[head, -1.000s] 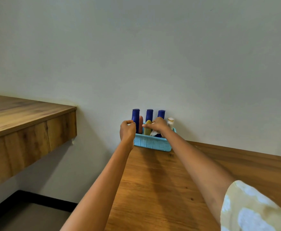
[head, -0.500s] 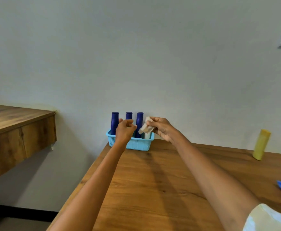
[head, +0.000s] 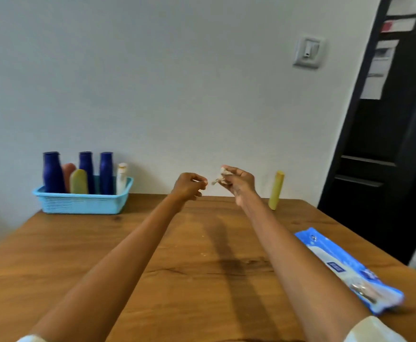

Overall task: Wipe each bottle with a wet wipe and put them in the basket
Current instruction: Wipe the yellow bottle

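Six bottles stood in the basket (head: 83,204) at the table's (head: 152,280) 10 o'clock corner. One yellow bottle (head: 276,190) remained outside it at 1 o'clock, apparently the last unwiped. My right hand (head: 238,180) gripped the crumpled wet wipe (head: 220,177); my left hand (head: 189,185), fingers curled, held nothing I could see. Wipe pack (head: 347,270) lay at 4 o'clock.

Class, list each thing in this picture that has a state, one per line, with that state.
Left hand: fingers curled, holding nothing.
Right hand: grips the wet wipe, crumpled.
Basket: holds upright bottles.
Yellow bottle: upright on the table, outside the basket.
Wipes pack: lying flat.
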